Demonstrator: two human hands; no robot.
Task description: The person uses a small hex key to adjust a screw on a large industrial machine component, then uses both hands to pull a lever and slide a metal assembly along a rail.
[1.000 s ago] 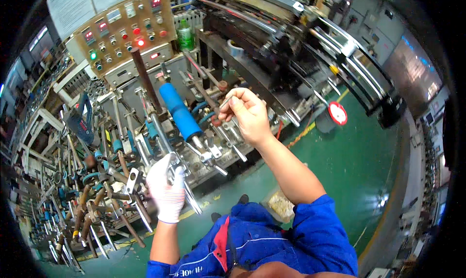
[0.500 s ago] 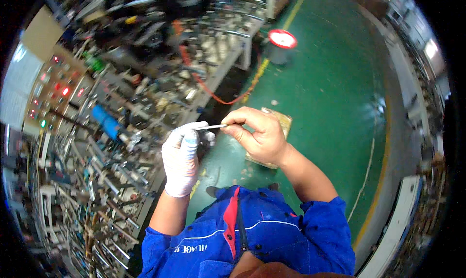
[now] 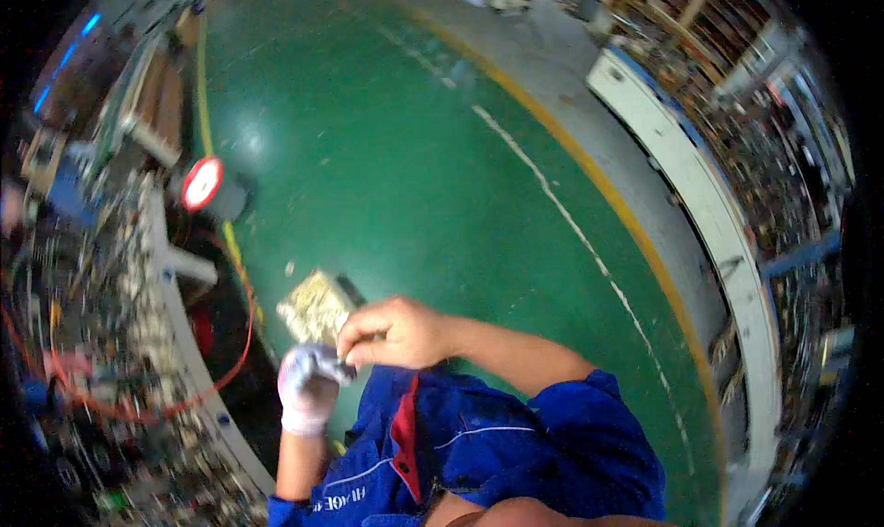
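My left hand (image 3: 308,389), in a pale glove, is closed around a small grey metal piece (image 3: 343,369) low in the head view, in front of my blue work clothes. My bare right hand (image 3: 401,334) sits just right of it, thumb and fingers pinched at the piece, touching or nearly touching the glove. The piece is blurred and largely hidden by my fingers, so its exact shape cannot be made out. A pale, worn block (image 3: 311,304) lies on the green floor just beyond my hands.
At left are a cluttered workbench (image 3: 168,271), a looped orange hose (image 3: 247,329) and a drum with a red-rimmed top (image 3: 212,194). The green floor (image 3: 396,177) carries white and yellow lines. Along the right runs a long white beam (image 3: 672,150) beside crowded racks (image 3: 700,11).
The view has swung right from the control panel and tool bench to the floor aisle. My hands have come together; the thin rod seen between them earlier is now mostly hidden.
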